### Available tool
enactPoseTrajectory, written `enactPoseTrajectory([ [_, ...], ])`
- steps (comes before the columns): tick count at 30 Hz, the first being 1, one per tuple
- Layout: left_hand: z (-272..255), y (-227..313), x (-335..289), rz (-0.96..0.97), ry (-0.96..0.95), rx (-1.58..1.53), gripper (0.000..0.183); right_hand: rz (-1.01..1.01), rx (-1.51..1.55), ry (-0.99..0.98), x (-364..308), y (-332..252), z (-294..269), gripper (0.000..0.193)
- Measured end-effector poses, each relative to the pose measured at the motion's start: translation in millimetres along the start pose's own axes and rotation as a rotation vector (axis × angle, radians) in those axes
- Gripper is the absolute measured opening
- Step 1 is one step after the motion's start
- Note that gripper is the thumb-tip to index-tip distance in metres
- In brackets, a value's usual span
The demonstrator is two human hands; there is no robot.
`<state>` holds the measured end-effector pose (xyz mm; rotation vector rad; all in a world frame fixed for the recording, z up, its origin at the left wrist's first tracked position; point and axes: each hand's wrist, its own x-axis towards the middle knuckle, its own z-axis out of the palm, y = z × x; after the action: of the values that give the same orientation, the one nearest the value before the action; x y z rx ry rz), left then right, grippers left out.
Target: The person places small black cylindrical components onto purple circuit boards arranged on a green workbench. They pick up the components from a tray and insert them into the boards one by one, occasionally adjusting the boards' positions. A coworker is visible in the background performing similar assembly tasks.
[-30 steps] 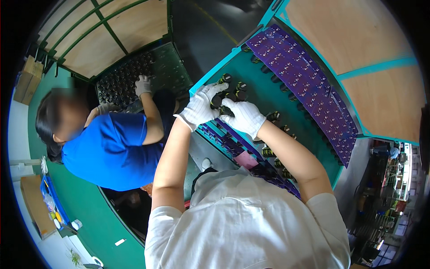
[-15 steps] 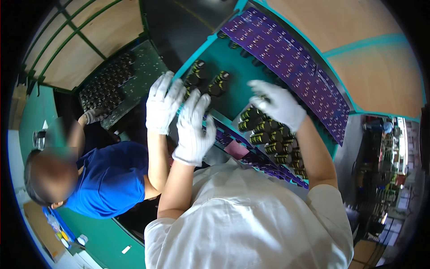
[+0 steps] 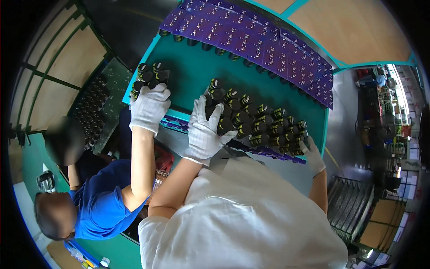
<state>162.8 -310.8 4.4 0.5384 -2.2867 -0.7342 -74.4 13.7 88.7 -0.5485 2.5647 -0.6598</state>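
A group of black cylindrical parts [image 3: 260,121] with yellow-green bands stands packed together on the green shelf [image 3: 188,58]. At the group's left end is my left hand [image 3: 206,132], gloved in white, its fingers spread against the nearest cylinders. My right hand [image 3: 313,157], also gloved, rests at the group's right end with fingers stretched toward the cylinders; its fingertips are partly hidden. To the left, a co-worker's gloved hand [image 3: 150,107] touches a smaller cluster of the same black cylinders [image 3: 156,76].
Purple perforated panels [image 3: 251,36] run along the shelf's back, with more black cylinders beneath their edge. The co-worker in a blue shirt [image 3: 105,199] is close on my left. Further left stands a dark rack of small parts [image 3: 92,107]. A metal rack [image 3: 351,206] is at lower right.
My view has swung, bringing the shelf further left. My right hand has moved from above the cylinders to their right end; my left hand has come against their left end. The co-worker's hand has reached the small cluster.
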Motion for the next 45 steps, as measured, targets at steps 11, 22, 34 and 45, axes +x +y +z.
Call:
enactPoseTrajectory([
  [11,8,20,6,-0.15,0.189,0.119,0.073,-0.362,0.039,-0.111,-10,-56,29,0.094],
  [22,-17,48,13,-0.176,0.309,0.319,0.066,-0.47,0.305,-0.361,29,-41,40,0.097],
  [34,-20,44,15,-0.111,0.391,0.493,0.059,-0.51,-0.024,-0.228,56,-40,46,0.101],
  [45,-13,39,7,-0.124,0.415,0.308,0.066,-0.598,-0.281,-0.046,40,-52,38,0.095],
])
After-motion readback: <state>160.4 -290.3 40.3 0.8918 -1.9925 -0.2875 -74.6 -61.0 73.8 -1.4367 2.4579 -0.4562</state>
